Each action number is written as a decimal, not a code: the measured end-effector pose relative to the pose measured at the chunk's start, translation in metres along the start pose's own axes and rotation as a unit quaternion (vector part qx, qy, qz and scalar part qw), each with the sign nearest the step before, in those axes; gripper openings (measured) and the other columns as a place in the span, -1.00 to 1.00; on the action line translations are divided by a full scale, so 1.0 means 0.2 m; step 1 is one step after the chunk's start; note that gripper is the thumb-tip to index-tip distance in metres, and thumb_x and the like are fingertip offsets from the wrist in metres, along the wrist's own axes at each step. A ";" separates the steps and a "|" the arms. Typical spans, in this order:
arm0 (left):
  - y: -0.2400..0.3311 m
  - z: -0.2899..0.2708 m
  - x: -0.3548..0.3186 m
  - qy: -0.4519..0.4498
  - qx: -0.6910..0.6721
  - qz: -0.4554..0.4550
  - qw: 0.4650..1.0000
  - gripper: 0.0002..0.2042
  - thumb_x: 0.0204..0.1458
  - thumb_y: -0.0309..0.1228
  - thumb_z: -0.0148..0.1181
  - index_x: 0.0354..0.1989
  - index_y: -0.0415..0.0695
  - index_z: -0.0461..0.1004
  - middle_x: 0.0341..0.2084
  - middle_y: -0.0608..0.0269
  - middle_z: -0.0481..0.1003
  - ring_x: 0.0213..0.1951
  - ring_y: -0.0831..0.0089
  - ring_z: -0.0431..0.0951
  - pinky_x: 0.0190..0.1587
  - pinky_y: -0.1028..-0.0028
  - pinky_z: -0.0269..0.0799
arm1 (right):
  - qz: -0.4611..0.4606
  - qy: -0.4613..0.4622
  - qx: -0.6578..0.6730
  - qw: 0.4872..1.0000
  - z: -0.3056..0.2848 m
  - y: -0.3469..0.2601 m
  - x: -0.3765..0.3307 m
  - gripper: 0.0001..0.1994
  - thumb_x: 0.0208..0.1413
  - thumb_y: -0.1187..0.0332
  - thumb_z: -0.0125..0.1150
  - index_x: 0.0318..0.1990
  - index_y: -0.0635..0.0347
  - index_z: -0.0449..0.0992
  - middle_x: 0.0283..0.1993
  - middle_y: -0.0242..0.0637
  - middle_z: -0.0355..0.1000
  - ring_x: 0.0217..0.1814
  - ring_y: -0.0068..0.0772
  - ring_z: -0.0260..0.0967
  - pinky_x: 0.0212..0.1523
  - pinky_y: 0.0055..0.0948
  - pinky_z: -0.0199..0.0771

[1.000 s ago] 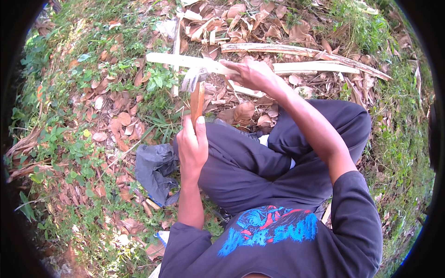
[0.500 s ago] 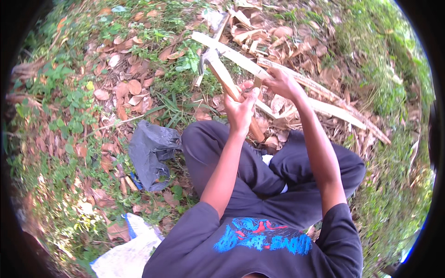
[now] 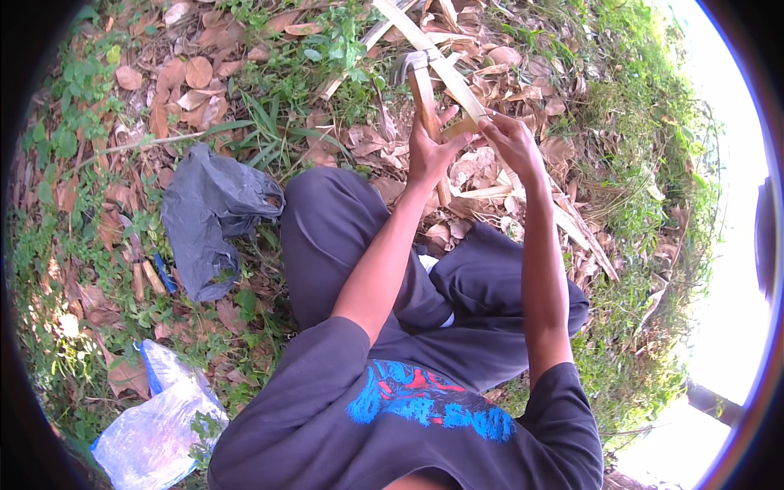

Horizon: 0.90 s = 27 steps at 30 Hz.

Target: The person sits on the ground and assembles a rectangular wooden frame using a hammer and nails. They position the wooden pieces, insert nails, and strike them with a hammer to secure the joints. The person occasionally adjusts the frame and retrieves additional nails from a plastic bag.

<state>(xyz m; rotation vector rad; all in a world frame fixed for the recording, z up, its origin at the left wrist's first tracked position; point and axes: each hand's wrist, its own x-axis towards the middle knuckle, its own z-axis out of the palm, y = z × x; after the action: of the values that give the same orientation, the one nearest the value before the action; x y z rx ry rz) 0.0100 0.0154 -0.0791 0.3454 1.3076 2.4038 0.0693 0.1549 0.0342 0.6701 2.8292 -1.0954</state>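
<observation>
A claw hammer (image 3: pixel 423 94) with a metal head and a wooden handle stands in front of my crossed legs. My left hand (image 3: pixel 431 155) is closed round the handle, its thumb reaching toward the other hand. My right hand (image 3: pixel 514 145) pinches the near end of a long pale wooden strip (image 3: pixel 445 72), which slants up and left past the hammer's head. Between both hands shows a short flat piece of wood (image 3: pixel 462 127); the fingers partly cover it, and which hand supports it is unclear.
Split wood strips (image 3: pixel 576 227) and dry leaves (image 3: pixel 535 82) lie beyond my legs. At left are a dark plastic bag (image 3: pixel 204 216), wooden-handled tools (image 3: pixel 147 278) and a white and blue plastic sack (image 3: pixel 167 416). Grass (image 3: pixel 645 180) covers the right side.
The view has shifted, with ground items now farther left and a bright area at right. The hammer stands more upright, and the strip slopes more steeply. Both hands keep their holds.
</observation>
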 end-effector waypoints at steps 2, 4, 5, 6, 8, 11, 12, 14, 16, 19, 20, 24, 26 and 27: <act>-0.02 0.01 -0.01 0.002 -0.013 0.002 1.000 -0.18 -0.05 -0.50 0.50 0.32 -0.19 0.04 0.12 -0.14 0.45 -0.08 0.36 0.56 -0.32 0.56 0.61 | -0.011 0.004 -0.021 1.000 0.01 0.04 0.02 -0.58 0.30 -0.02 0.14 -0.21 0.23 0.59 -0.55 -0.34 0.53 -0.52 -0.53 0.31 -0.39 -0.37 0.31; -0.02 0.04 -0.02 0.006 -0.028 -0.002 1.000 -0.25 -0.10 -0.44 0.56 0.18 -0.15 0.12 0.09 -0.13 0.49 -0.29 0.51 0.53 -0.46 0.61 0.48 | -0.005 0.004 -0.002 1.000 0.01 0.08 0.01 -0.59 0.30 0.00 0.15 -0.25 0.23 0.59 -0.61 -0.40 0.45 -0.54 -0.57 0.27 -0.41 -0.40 0.29; -0.02 0.03 -0.02 0.007 -0.023 -0.006 1.000 -0.26 -0.11 -0.43 0.57 0.16 -0.15 0.14 0.06 -0.12 0.51 -0.33 0.53 0.55 -0.49 0.63 0.48 | 0.001 -0.002 0.029 1.000 0.01 0.04 0.00 -0.59 0.30 0.00 0.15 -0.28 0.23 0.58 -0.63 -0.42 0.41 -0.55 -0.59 0.26 -0.42 -0.42 0.28; -0.02 0.02 -0.02 0.008 -0.017 -0.010 1.000 -0.27 -0.12 -0.42 0.58 0.14 -0.16 0.16 0.04 -0.10 0.52 -0.38 0.56 0.57 -0.52 0.64 0.48 | 0.008 -0.008 0.059 0.998 0.01 0.00 -0.01 -0.59 0.30 0.01 0.15 -0.30 0.22 0.58 -0.65 -0.44 0.37 -0.55 -0.61 0.24 -0.43 -0.43 0.27; -0.02 0.01 -0.02 0.009 -0.018 -0.021 1.000 -0.26 -0.13 -0.41 0.59 0.15 -0.18 0.17 -0.02 -0.08 0.54 -0.39 0.56 0.60 -0.52 0.64 0.50 | 0.015 -0.010 0.057 0.998 0.03 0.01 -0.02 -0.60 0.30 0.00 0.16 -0.31 0.20 0.58 -0.64 -0.44 0.39 -0.56 -0.63 0.23 -0.46 -0.45 0.25; -0.02 0.03 -0.02 0.016 -0.015 0.007 1.000 -0.21 -0.11 -0.45 0.58 0.24 -0.22 0.14 -0.10 -0.02 0.54 -0.23 0.41 0.65 -0.34 0.56 0.63 | 0.016 0.001 0.019 1.000 0.02 0.02 -0.03 -0.60 0.29 -0.03 0.17 -0.30 0.16 0.61 -0.63 -0.43 0.40 -0.57 -0.65 0.26 -0.46 -0.46 0.27; -0.03 0.03 -0.02 0.019 -0.020 0.017 0.999 -0.21 -0.11 -0.46 0.57 0.25 -0.23 0.14 -0.10 -0.02 0.54 -0.21 0.39 0.66 -0.31 0.55 0.65 | 0.015 0.005 0.002 1.000 0.02 0.01 -0.04 -0.59 0.28 -0.05 0.17 -0.29 0.14 0.62 -0.63 -0.44 0.41 -0.57 -0.65 0.27 -0.46 -0.46 0.28; -0.03 0.03 -0.02 0.024 -0.031 0.026 0.999 -0.18 -0.11 -0.49 0.56 0.29 -0.24 0.12 -0.11 0.01 0.54 -0.16 0.36 0.67 -0.25 0.53 0.66 | 0.018 0.003 -0.022 1.000 0.02 0.00 -0.05 -0.60 0.26 -0.08 0.18 -0.27 0.09 0.65 -0.62 -0.43 0.43 -0.57 -0.64 0.33 -0.44 -0.45 0.32; -0.01 0.03 -0.03 0.026 -0.028 0.016 0.999 -0.20 -0.11 -0.50 0.56 0.27 -0.24 0.14 -0.12 0.02 0.54 -0.18 0.39 0.67 -0.24 0.54 0.65 | -0.004 0.012 -0.030 0.999 0.02 0.00 -0.06 -0.60 0.26 -0.08 0.18 -0.25 0.07 0.66 -0.62 -0.43 0.43 -0.56 -0.62 0.35 -0.44 -0.44 0.33; 0.01 0.03 -0.04 0.028 -0.019 0.008 0.999 -0.23 -0.10 -0.51 0.54 0.27 -0.25 0.16 -0.10 0.02 0.53 -0.26 0.46 0.64 -0.25 0.55 0.65 | -0.005 0.007 -0.006 1.000 0.03 0.03 -0.06 -0.60 0.28 -0.05 0.16 -0.16 0.12 0.66 -0.55 -0.38 0.48 -0.53 -0.60 0.39 -0.40 -0.43 0.38; -0.01 0.02 -0.03 0.029 0.000 0.012 1.000 -0.22 -0.10 -0.51 0.55 0.27 -0.25 0.17 -0.11 0.04 0.54 -0.28 0.50 0.63 -0.29 0.57 0.63 | -0.008 0.010 0.007 1.000 0.04 0.01 -0.06 -0.59 0.28 -0.04 0.16 -0.15 0.15 0.65 -0.53 -0.36 0.50 -0.52 -0.59 0.40 -0.39 -0.43 0.40; -0.06 0.01 -0.02 0.033 0.010 0.026 0.999 -0.24 -0.10 -0.52 0.55 0.25 -0.29 0.18 -0.14 0.08 0.55 -0.38 0.64 0.57 -0.40 0.64 0.53 | 0.016 0.034 0.022 0.999 0.07 0.03 -0.03 -0.59 0.17 0.06 0.24 -0.16 0.31 0.58 -0.44 -0.21 0.55 -0.44 -0.44 0.49 -0.33 -0.37 0.47; -0.08 0.02 -0.03 0.038 -0.015 0.010 0.999 -0.30 -0.09 -0.56 0.53 0.20 -0.30 0.21 -0.14 0.08 0.54 -0.38 0.65 0.57 -0.40 0.66 0.53 | 0.060 0.025 0.043 0.997 0.07 0.03 0.00 -0.59 0.06 0.09 0.26 -0.19 0.33 0.56 -0.41 -0.10 0.56 -0.38 -0.33 0.55 -0.27 -0.31 0.50; -0.08 0.03 -0.02 0.032 -0.025 0.011 0.999 -0.32 -0.08 -0.58 0.52 0.19 -0.29 0.22 -0.13 0.08 0.54 -0.38 0.64 0.57 -0.40 0.67 0.53 | 0.063 0.031 0.042 0.997 0.09 0.02 0.01 -0.58 0.07 0.08 0.24 -0.14 0.31 0.57 -0.39 -0.09 0.56 -0.37 -0.34 0.55 -0.27 -0.32 0.50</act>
<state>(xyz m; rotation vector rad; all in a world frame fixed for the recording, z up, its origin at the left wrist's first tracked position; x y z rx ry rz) 0.0193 0.0251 -0.0893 0.2722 1.2761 2.4807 0.0674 0.1464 0.0185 0.8908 2.7603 -1.1988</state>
